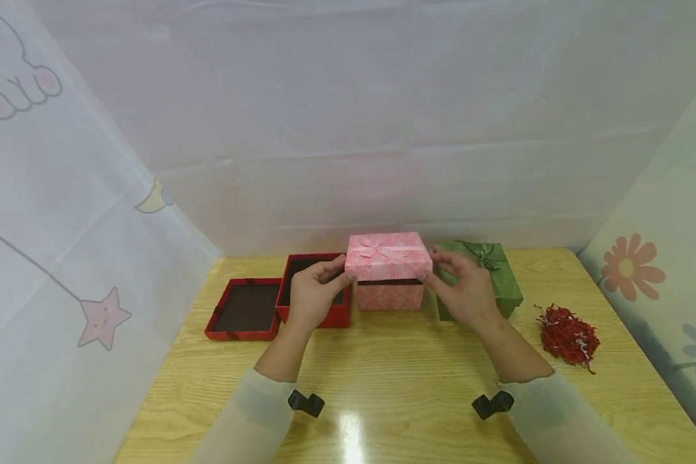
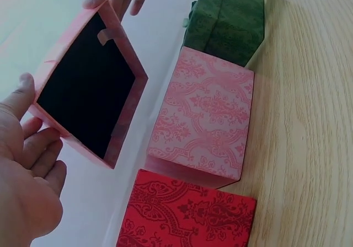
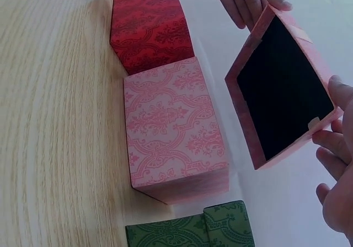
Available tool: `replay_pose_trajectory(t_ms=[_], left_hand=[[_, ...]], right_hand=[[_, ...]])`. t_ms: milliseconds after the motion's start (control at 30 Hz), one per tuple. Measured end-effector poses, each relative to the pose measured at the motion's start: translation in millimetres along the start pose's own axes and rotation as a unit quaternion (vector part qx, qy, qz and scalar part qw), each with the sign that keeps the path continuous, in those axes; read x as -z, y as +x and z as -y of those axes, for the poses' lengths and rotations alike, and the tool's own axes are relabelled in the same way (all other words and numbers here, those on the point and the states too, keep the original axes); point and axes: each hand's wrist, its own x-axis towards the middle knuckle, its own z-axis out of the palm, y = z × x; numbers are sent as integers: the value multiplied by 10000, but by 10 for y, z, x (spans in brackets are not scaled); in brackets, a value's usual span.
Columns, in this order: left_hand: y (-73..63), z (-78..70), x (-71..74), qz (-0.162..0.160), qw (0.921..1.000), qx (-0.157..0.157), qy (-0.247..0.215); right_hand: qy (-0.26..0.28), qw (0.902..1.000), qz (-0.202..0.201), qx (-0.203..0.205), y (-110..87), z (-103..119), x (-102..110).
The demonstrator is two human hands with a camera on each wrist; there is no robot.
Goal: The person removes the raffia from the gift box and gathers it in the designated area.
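A pink patterned box lid [image 1: 390,256] with a ribbon bow is held in the air by both hands, one at each end. My left hand [image 1: 314,291] pinches its left end between thumb and fingers; my right hand [image 1: 466,290] pinches the right end. Below the lid stands the pink box base [image 1: 390,297], apart from it. Both wrist views show the lid's dark inside [image 2: 88,87] and the patterned front of the base [image 3: 171,125].
Left of the pink base stands an uncovered red box [image 1: 341,316], with its red lid [image 1: 240,336] lying inside-up beside it. A green box [image 1: 507,277] with a bow stands to the right. Red shredded paper [image 1: 568,335] lies at the right of the wooden table [image 1: 383,374].
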Motion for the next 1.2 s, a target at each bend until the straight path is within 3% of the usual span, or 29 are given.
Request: replay_pose_trajectory(t_ms=[133, 333, 533, 1000, 1200], left_hand=[[-11, -9, 19, 166, 9996, -222, -32], [-44, -33, 58, 393, 9988, -297, 65], [-53, -30, 68, 663, 9964, -513, -124], [-52, -22, 70, 893, 9912, -943, -239], [-65, -26, 59, 1110, 9873, -974, -581]], right_hand=[[89, 9999, -134, 47, -16, -1, -3], [331, 9992, -228, 24, -26, 37, 23], [627, 9972, -296, 282, -13, 58, 43], [398, 9958, -457, 690, -25, 44, 47], [350, 9956, -455, 744, -41, 45, 15]])
